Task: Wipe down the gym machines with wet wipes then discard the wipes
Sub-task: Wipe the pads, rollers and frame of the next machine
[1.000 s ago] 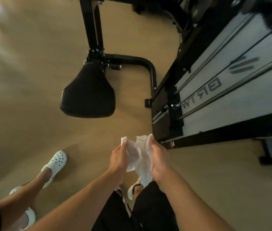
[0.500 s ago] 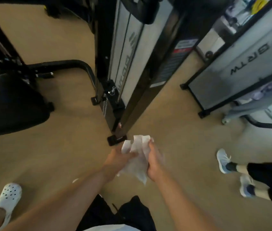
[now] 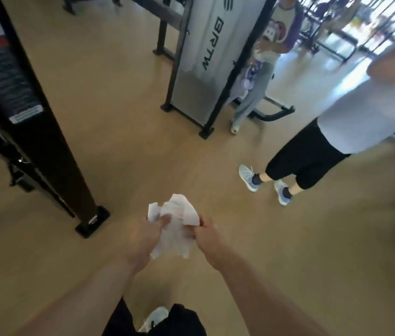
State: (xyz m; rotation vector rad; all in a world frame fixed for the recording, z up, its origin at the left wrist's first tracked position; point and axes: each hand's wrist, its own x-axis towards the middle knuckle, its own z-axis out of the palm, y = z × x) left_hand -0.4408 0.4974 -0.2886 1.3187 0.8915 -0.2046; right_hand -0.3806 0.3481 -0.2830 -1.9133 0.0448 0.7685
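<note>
While both forearms reach forward, left hand [image 3: 151,235] and right hand [image 3: 207,235] pinch crumpled wipes [image 3: 175,226], grip seemingly tight

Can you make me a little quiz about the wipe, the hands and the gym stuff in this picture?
1. True or false: the white wipe is lying on the floor.
2. Which hands hold the wipe? A) only the left hand B) only the right hand C) both
3. Fill in: the black machine post stands on the person's ____ side.

Key
1. False: it is held up, crumpled, above the floor.
2. C: each hand pinches one side of it.
3. Left; the grey machine panel stands farther off, ahead.
</note>
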